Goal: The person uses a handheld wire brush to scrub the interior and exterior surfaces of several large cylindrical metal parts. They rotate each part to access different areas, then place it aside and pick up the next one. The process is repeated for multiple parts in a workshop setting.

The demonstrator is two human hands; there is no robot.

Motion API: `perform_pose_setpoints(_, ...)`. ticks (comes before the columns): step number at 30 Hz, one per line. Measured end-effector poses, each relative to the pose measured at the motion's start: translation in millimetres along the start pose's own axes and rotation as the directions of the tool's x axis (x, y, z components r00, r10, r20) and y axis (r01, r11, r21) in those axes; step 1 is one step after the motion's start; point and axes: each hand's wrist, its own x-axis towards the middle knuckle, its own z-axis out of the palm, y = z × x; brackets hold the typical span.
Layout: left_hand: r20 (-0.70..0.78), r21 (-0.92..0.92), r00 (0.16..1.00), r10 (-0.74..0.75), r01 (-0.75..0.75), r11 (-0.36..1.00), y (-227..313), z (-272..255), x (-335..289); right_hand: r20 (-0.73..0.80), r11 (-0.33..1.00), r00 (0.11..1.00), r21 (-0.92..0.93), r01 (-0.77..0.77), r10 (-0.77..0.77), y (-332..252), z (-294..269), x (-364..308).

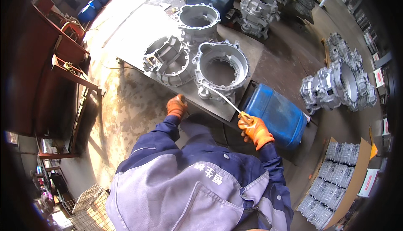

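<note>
My right hand (pixel 256 130), in an orange glove, grips a tool by its yellowish handle. The tool's long thin rod (pixel 224 97) reaches up and left to the near rim of a grey metal housing (pixel 200 80); whether its tip touches the metal I cannot tell. My left hand (pixel 177 106), gloved alike, is curled into a fist just off the table's near edge, with nothing seen in it. Beside that housing on the metal table (pixel 222 109) sit a tilted ring-shaped housing (pixel 174 80) and, farther back, another upright housing (pixel 197 31).
Right of the table's near corner lies a blue plastic drum (pixel 275 115). More castings (pixel 338 84) stand on the floor at the right, near a cardboard box (pixel 350 180) of small metal parts. Rusty red metal frames (pixel 69 69) stand left. A wire basket (pixel 90 210) is at lower left.
</note>
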Motion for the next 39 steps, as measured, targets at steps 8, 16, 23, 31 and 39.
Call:
perform_pose_setpoints(8, -0.306, -0.234, 0.889, -0.341, 0.277, 0.932, -100.0, -56.1, 218.3, -0.027, 0.544, 0.973, -0.833, 0.105, -0.228, -111.3, 148.3, 100.8)
perform_pose_setpoints(16, 0.229, 0.479, 0.971, -0.068, -0.052, 0.876, -162.4, -90.6, 369.6, 0.017, 0.543, 0.934, -0.809, 0.223, -0.357, -218.8, 251.5, 225.6)
perform_pose_setpoints(23, 0.404, 0.385, 0.915, 0.007, -0.177, 0.906, -153.3, -74.0, 423.9, -0.208, 0.580, 0.941, -0.814, -0.016, -0.266, -190.9, 195.0, 217.3)
perform_pose_setpoints(31, 0.348, 0.200, 0.925, 0.151, -0.230, 0.952, -124.1, -122.0, 462.8, 0.077, 0.963, 0.981, 0.191, -0.190, 0.178, -79.3, 172.4, 134.8)
perform_pose_setpoints(39, 0.273, -0.098, 0.906, 0.323, -0.307, 0.947, -18.8, -280.2, 376.9, -0.126, 0.749, 0.985, 0.662, -0.007, 0.120, -3.1, 151.7, 29.0)
